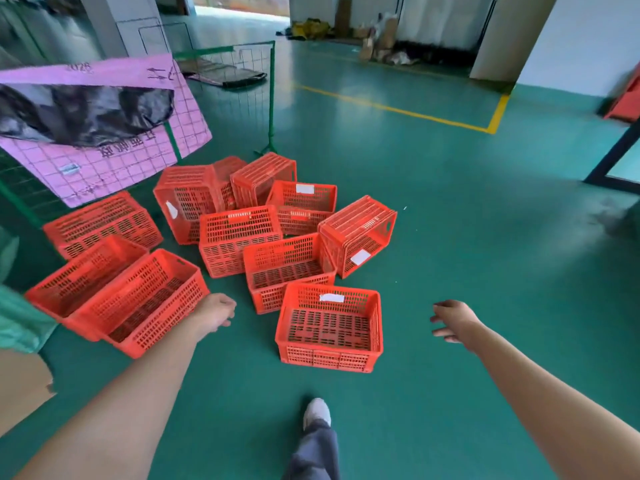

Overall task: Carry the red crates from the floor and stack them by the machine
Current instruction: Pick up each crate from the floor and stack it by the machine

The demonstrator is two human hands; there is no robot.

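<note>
The pickup is only beginning, I judge: left hand [216, 313] and right hand [453, 322], both relaxed and empty, flank the nearest red crate [325, 356], upright on the green floor [450, 237] before the jumbled pile [239, 237], and must next grip its rims.

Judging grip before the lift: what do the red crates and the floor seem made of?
The nearest red crate: likely moulded plastic, slightly glossy; uniform colour, slotted lattice walls, thick rim. The floor: seemingly smooth green paint or epoxy coating; soft sheen and reflections. Exact coating unclear.
</note>
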